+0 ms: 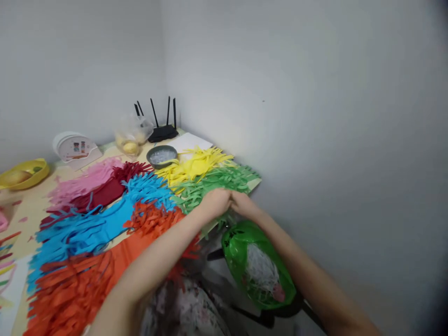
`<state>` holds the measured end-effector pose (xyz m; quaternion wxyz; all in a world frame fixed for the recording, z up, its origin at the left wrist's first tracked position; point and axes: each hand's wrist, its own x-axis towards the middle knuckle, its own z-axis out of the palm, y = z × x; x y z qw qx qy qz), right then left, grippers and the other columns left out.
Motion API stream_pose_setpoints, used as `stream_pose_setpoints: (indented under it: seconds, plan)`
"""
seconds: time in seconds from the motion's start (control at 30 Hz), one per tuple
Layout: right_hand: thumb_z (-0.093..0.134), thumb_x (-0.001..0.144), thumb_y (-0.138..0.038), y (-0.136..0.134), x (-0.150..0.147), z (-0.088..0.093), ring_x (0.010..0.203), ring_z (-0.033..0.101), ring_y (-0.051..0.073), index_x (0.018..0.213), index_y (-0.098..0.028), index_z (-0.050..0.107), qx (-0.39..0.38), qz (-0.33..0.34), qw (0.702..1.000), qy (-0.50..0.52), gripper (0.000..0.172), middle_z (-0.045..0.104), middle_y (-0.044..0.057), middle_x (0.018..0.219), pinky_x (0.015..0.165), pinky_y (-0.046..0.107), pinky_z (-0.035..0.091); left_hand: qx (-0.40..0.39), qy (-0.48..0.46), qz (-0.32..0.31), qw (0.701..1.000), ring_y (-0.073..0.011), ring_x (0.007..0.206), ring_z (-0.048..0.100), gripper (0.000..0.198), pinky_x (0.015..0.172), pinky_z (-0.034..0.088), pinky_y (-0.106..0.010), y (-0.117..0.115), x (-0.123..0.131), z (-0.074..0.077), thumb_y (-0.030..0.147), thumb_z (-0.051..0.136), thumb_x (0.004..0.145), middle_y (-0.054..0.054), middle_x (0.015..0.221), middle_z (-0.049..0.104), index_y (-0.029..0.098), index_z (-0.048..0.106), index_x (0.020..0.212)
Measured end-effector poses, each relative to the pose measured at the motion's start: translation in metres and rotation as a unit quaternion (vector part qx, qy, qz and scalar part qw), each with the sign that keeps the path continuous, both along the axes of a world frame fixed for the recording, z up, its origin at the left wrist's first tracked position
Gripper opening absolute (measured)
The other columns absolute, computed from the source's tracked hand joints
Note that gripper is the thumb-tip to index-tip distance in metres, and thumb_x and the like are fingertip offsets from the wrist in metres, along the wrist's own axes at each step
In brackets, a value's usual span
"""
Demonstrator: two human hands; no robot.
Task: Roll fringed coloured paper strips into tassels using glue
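My left hand [217, 201] and my right hand [242, 205] meet at the table's right edge, fingertips pinched together. What lies between the fingers is hidden. Green fringed paper [199, 189] spreads just behind and below them, with some strips hanging near the edge. Yellow fringed paper [196, 164] lies beyond the green. To the left are orange fringed paper [129, 249], blue fringed paper [119, 217], dark red fringed paper [101, 195] and pink fringed paper [87, 179], side by side in rows.
Below my right forearm a green bag [238, 238] holds white shreds. Along the back stand a black router [163, 133], a plastic bag [131, 135] with yellow round things, a dark bowl [154, 161] and a printed white holder [79, 156]. A yellow dish [42, 175] sits left.
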<state>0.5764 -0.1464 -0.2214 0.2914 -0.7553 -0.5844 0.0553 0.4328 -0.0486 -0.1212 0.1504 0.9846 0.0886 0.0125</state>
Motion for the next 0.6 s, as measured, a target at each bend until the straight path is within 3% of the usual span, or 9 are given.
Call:
stream_pose_setpoints:
  seconds: [0.1,0.2,0.33,0.47,0.6]
  plan:
    - [0.049,0.076,-0.009,-0.001,0.015,-0.008,0.113,0.063,0.025,0.126,-0.014,0.060,-0.019,0.011,0.999,-0.045,0.051,0.067,0.014,0.123,0.097,0.038,0.050,0.023,0.018,0.060,0.998,-0.0287,0.107,0.062,0.033,0.091,0.051,-0.038,-0.002,0.021,-0.033,0.020,0.058,0.085,-0.021,0.111,0.066,0.004,0.061,0.114]
    - [0.050,0.076,-0.009,-0.006,0.033,-0.011,0.118,0.059,0.026,0.130,-0.013,0.057,-0.035,0.017,0.995,-0.092,0.054,0.063,0.015,0.128,0.101,0.042,0.046,0.035,0.024,0.080,0.996,-0.0282,0.114,0.057,0.032,0.094,0.049,-0.037,0.006,0.022,-0.050,0.021,0.060,0.085,-0.019,0.116,0.063,0.008,0.062,0.114]
    - [0.055,0.081,-0.013,-0.008,0.051,-0.006,0.117,0.056,0.030,0.123,-0.013,0.063,-0.053,0.028,0.987,-0.152,0.043,0.063,0.018,0.126,0.100,0.046,0.043,0.034,0.039,0.096,0.994,-0.0251,0.110,0.060,0.023,0.091,0.051,-0.033,0.014,0.025,-0.054,0.023,0.054,0.088,-0.015,0.110,0.066,0.012,0.068,0.102]
    - [0.053,0.089,-0.020,-0.006,0.055,0.008,0.112,0.055,0.029,0.104,-0.018,0.072,-0.067,0.052,0.976,-0.199,0.024,0.066,0.014,0.120,0.092,0.043,0.042,0.021,0.050,0.109,0.993,-0.0229,0.104,0.064,0.025,0.088,0.051,-0.031,0.019,0.031,-0.050,0.025,0.051,0.089,-0.012,0.107,0.068,0.016,0.071,0.101]
    - [0.051,0.093,-0.022,-0.001,0.055,0.023,0.104,0.054,0.027,0.091,-0.018,0.073,-0.081,0.073,0.968,-0.227,0.023,0.069,0.012,0.106,0.083,0.037,0.039,0.004,0.059,0.117,0.991,-0.0228,0.105,0.065,0.026,0.087,0.051,-0.030,0.024,0.034,-0.047,0.031,0.054,0.087,-0.010,0.110,0.069,0.020,0.070,0.106]
